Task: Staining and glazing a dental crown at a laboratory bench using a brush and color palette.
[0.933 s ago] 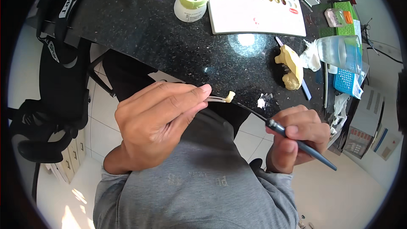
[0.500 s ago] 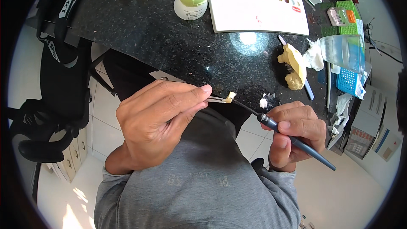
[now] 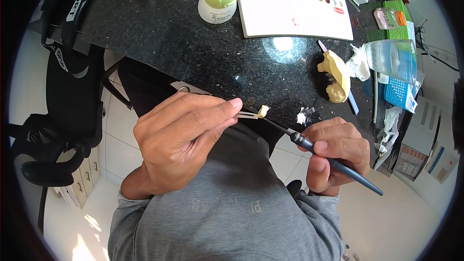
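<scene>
Currently, head view: left hand, grip pinching tweezers, whose tips are holding small yellowish piece at hand's two o'clock. Right hand, grip pinching dark brush-like tool, pointing toward ten o'clock, tip near piece. Yellow model resting on desk, at piece's two o'clock.

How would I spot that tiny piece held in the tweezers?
Find the black speckled countertop, then its edge nearest the grey shirt. There, the left hand holds tweezers with the small piece at their tips. Unlike the white clump to its right, it is yellowish and gripped.
</scene>
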Demonstrator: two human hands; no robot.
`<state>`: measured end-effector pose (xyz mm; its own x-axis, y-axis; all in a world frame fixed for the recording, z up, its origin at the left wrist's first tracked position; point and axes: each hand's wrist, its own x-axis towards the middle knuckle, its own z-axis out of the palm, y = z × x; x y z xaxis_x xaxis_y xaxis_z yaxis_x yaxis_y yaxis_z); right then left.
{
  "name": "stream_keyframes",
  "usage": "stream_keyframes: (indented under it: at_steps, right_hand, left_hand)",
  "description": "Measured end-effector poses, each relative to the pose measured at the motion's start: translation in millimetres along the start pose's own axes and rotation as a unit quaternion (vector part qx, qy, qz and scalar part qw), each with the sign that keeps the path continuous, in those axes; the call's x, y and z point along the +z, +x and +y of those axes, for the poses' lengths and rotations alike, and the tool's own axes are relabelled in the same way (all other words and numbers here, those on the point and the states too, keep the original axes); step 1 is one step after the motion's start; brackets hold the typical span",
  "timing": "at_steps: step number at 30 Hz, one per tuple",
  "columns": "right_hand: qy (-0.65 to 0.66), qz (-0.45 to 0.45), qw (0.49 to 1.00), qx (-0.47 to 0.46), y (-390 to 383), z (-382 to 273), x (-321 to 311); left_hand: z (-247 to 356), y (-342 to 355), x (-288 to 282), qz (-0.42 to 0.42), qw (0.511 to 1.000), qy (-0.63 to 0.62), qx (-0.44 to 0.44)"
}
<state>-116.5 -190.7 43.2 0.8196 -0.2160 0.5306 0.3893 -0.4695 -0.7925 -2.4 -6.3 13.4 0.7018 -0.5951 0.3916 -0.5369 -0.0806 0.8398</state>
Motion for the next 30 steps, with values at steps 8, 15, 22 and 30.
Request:
stream_keyframes:
  at_steps: [8,15,22,30]
  right_hand:
    - [-0.006,-0.012,1.000,-0.002,-1,-1,-1]
    - [-0.076,0.000,0.997,0.009,-5,-3,2]
    - [-0.074,-0.007,0.997,-0.011,-4,-2,1]
    - [-0.006,-0.006,1.000,-0.026,-1,-3,-3]
  left_hand:
    - [5,3,-4,-0.016,1.000,0.004,-0.017]
    - [11,8,-9,-0.055,0.997,0.029,-0.040]
    - [13,9,-9,-0.054,0.997,0.030,-0.051]
    - [11,6,-9,-0.042,0.994,-0.030,-0.094]
